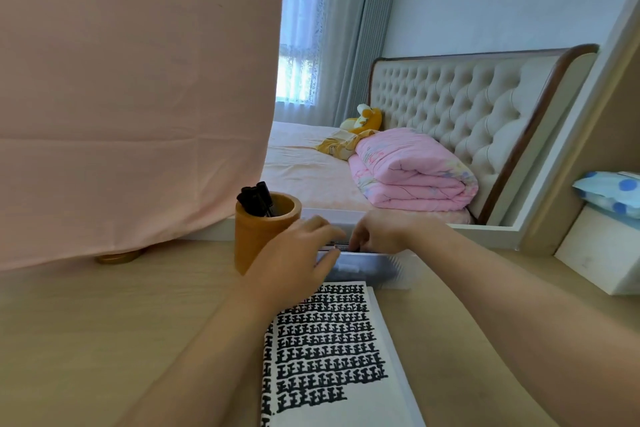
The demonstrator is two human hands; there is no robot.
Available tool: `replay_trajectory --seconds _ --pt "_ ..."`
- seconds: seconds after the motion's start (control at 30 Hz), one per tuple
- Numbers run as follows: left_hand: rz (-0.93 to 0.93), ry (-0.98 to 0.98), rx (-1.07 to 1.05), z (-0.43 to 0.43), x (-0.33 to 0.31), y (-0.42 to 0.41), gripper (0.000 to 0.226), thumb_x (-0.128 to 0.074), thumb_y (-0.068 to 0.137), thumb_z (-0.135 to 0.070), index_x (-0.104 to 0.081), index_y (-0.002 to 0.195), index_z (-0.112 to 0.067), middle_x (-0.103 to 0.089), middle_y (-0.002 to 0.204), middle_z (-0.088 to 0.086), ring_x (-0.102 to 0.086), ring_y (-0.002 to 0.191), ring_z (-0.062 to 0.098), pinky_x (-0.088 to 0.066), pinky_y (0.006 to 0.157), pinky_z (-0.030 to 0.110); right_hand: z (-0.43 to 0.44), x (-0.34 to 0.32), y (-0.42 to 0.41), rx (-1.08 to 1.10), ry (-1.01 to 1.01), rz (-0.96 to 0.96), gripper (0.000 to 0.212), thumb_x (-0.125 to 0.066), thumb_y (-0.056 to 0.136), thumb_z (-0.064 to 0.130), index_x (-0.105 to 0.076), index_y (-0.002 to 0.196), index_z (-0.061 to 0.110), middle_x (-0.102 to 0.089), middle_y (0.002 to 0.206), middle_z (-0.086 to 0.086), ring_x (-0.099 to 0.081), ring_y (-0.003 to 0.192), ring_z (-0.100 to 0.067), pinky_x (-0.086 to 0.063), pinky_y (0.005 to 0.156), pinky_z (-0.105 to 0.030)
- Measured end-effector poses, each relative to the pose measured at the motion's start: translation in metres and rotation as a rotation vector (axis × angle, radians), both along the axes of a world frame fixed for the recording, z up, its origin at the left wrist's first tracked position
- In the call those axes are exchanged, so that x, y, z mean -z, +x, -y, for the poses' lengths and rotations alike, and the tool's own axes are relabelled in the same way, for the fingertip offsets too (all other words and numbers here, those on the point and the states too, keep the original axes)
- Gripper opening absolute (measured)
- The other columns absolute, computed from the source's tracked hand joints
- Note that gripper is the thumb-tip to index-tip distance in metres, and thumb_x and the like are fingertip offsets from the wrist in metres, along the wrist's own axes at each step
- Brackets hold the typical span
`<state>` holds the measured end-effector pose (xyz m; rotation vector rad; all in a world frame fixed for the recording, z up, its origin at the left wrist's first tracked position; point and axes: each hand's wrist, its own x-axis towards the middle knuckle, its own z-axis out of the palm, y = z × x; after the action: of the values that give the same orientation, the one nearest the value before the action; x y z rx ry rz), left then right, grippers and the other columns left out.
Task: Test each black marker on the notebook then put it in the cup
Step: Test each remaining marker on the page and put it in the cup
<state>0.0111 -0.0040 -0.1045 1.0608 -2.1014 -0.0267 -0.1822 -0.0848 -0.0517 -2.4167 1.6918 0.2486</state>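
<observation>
Desk (104, 322): cup (252, 239) of markers (256, 199) just beside left hand (294, 267).

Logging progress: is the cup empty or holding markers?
Holding markers: several black markers stand inside the upright brown cup, their ends poking above its rim.

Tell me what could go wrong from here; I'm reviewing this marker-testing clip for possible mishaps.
1. The left hand lies close beside the cup, whose markers all lean to one side; a nudge might tip it.
2. The notebook page is almost filled with black marks, bare only near the bottom, so a fresh test stroke could get lost.
3. The right hand curls its fingers into the box, hiding any grip; a marker might slip.
</observation>
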Motion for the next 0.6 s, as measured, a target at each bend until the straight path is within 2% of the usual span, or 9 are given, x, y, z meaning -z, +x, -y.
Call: replay_trajectory --seconds 0.17,0.23,0.37,0.5,0.6 --pt "0.064 0.074 -0.03 0.002 0.015 -0.003 0.039 -0.042 0.103 -0.032 -0.048 0.142 -0.027 -0.049 0.138 -0.012 -0.042 0.122 0.003 -0.043 0.099 0.023 -0.002 0.0 -0.006 -0.029 -0.038 0.106 0.022 -0.061 0.094 0.016 -0.073 0.111 0.023 -0.07 0.105 0.009 -0.06 0.09 -0.009 -0.043 0.074 -0.016" --pt "0.045 0.092 -0.04 0.001 0.013 -0.004 0.044 -0.042 0.103 -0.036 -0.042 0.146 -0.028 -0.045 0.142 -0.013 -0.04 0.126 0.004 -0.041 0.101 0.022 -0.006 -0.002 -0.01 -0.028 -0.079 0.192 0.021 -0.06 0.094 0.017 -0.071 0.11 0.023 -0.065 0.097 0.01 -0.058 0.087 -0.008 -0.039 0.067 -0.013" --pt "0.021 0.089 -0.048 -0.001 0.011 -0.007 0.049 -0.041 0.102 -0.041 -0.036 0.149 -0.03 -0.04 0.147 -0.013 -0.034 0.132 0.004 -0.036 0.107 0.023 -0.022 -0.004 -0.018 -0.027 -0.161 0.428 0.015 -0.06 0.094 0.017 -0.066 0.107 0.024 -0.064 0.091 0.01 -0.058 0.08 -0.005 -0.039 0.066 -0.015" --pt "0.053 -0.045 -0.111 -0.003 0.004 -0.009 0.043 -0.047 0.101 -0.033 -0.045 0.143 -0.027 -0.05 0.137 -0.01 -0.044 0.123 0.01 -0.039 0.103 0.026 -0.046 0.0 -0.021 0.018 -0.2 0.753 0.013 -0.058 0.096 0.014 -0.066 0.1 0.024 -0.066 0.086 0.006 -0.062 0.077 -0.011 -0.048 0.07 -0.023" --pt "0.128 -0.204 -0.171 -0.004 -0.005 -0.01 0.037 -0.057 0.096 -0.024 -0.056 0.132 -0.023 -0.06 0.118 -0.007 -0.053 0.104 0.015 -0.041 0.089 0.029 -0.066 0.001 -0.018 0.068 -0.195 1.051 0.017 -0.057 0.096 0.009 -0.069 0.095 0.02 -0.065 0.075 0.003 -0.062 0.067 -0.01 -0.05 0.064 -0.022"
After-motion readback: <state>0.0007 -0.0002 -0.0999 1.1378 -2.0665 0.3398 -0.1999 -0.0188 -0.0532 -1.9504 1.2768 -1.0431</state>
